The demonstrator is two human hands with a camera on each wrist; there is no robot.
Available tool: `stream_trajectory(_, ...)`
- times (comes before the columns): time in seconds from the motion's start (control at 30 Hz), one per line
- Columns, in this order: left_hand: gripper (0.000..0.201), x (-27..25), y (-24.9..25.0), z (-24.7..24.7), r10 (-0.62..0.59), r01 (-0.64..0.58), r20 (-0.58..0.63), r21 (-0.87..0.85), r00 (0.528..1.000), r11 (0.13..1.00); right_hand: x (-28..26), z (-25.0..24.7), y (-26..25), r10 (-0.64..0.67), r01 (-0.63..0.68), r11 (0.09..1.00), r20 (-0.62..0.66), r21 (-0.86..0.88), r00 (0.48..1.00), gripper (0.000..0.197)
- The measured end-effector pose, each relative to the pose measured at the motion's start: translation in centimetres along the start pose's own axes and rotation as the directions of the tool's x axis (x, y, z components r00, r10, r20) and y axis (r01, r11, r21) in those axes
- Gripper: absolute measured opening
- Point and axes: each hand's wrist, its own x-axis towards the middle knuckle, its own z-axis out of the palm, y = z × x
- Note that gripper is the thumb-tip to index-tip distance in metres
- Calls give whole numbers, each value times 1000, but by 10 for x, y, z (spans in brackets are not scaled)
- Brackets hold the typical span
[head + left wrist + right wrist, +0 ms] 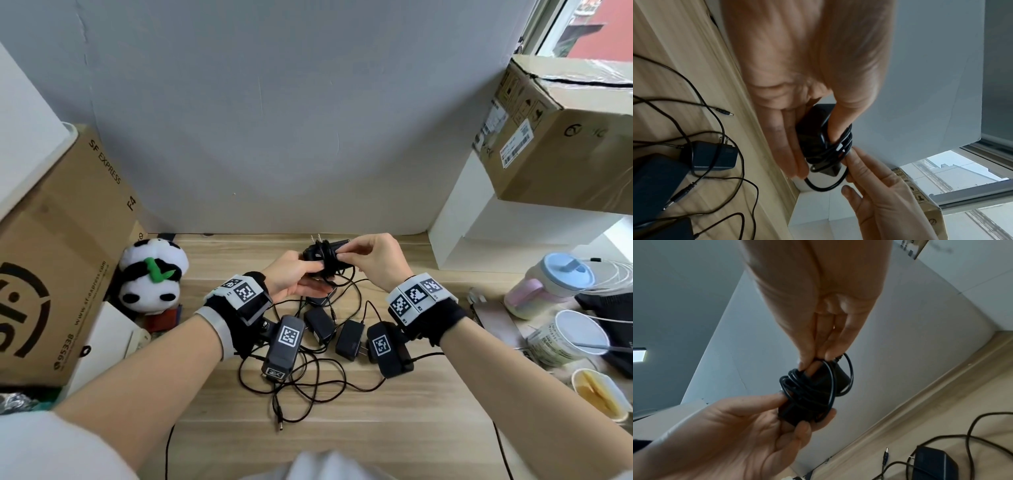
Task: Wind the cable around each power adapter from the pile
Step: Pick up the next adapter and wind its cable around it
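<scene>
A black power adapter [317, 255] with several turns of its thin black cable [330, 263] round its body is held up above the wooden desk [428, 411]. My left hand [313, 270] grips the adapter's body from below, thumb on one side and fingers on the other [795, 426]. My right hand [342, 255] pinches the cable against the adapter's top [813, 360]. A short loop of cable [824, 186] hangs loose under the adapter. Below the hands lies the pile: loose adapters [349, 339] [320, 325] in tangled cables [308, 377].
A large cardboard box [61, 246] and a panda plush [152, 274] stand at the left. At the right are a white shelf [479, 222], a taped cardboard box [565, 137], a lidded cup [548, 284], a paper cup [575, 339] and a small bowl [599, 394]. A grey wall closes the back.
</scene>
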Motion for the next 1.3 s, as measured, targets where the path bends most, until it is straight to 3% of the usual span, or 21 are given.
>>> stream_trajectory(0.27,20,-4,-1,3,-99,91,60,126,993,988,-8,9,4,1,-1,1000,-11,27,1000,5)
stream_trajectory(0.47,21,-3,1,6,-91,93,-20,188,996,978,-12,9,3,-14,9,998,75,55,997,10)
stream_trajectory(0.67,21,0,-2,12,-68,77,-47,232,997,970,-5,14,0,-52,90,967,161,-239,986,13)
stream_trajectory(0.83,26,1,-7,9,-101,103,-24,296,995,949,2,14,1,-81,159,884,191,-439,978,13)
stream_trajectory(0.93,26,0,-7,7,-124,119,-3,299,992,947,4,15,0,-64,104,931,123,-350,990,8)
stream_trajectory(1.03,28,1,-5,4,-133,128,7,226,991,966,5,13,-2,-8,4,996,-47,-87,999,9)
stream_trajectory(1.13,23,1,-2,3,-125,121,12,178,992,977,5,12,-2,28,-13,993,-122,115,992,11)
stream_trajectory(1.3,22,2,4,0,-123,120,-4,268,992,956,8,9,0,75,-35,974,-174,224,982,19)
